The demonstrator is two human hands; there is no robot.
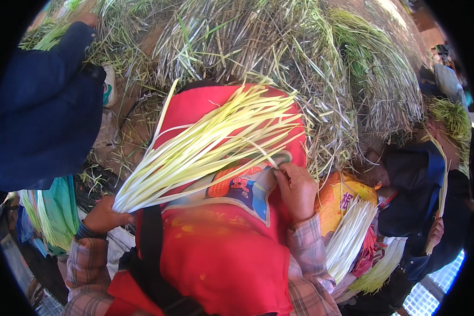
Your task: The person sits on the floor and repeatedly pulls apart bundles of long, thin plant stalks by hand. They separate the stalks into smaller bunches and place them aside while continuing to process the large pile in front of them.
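My left hand (106,216) grips the white stem ends of a bunch of yellow-green leafy stalks, seemingly blanched chives (205,146). The bunch fans out up and right across the red apron (217,256) on my lap. At the right, my right hand (299,190) pinches the pale end of one bent stalk between thumb and forefinger. Under the leaves, a printed plastic piece (237,189) with a corn picture lies on the apron.
Heaps of uncut stalks and straw (241,43) cover the ground ahead. White stalk bundles (351,237) lie by a yellow printed bag (349,193) at right. A co-worker's dark sleeve (47,106) is at left; another co-worker's hand (435,233) holds stalks at far right. A green bag (61,209) stands left.
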